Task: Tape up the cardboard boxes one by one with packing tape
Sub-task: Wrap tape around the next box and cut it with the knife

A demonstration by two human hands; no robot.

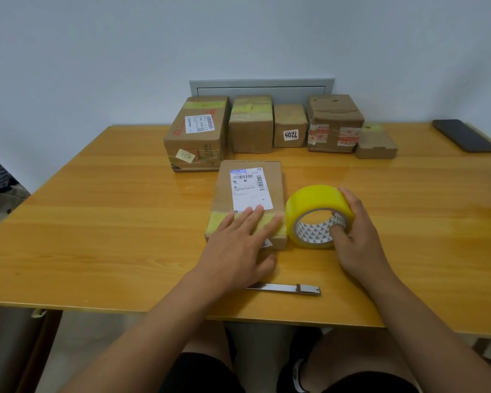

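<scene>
A flat cardboard box [250, 177] with a white shipping label lies in the middle of the wooden table [97, 217]. A strip of yellowish tape crosses its near end. My left hand [238, 245] presses flat on that strip, fingers straight. Just right of the box stands a roll of yellow packing tape [312, 205] on its edge. My right hand [357, 236] grips the roll, thumb inside the core and fingers over the top.
Several taped cardboard boxes [199, 131] stand in a row at the back of the table. A metal utility knife [287, 288] lies near the front edge. A dark phone [464, 135] rests at the far right.
</scene>
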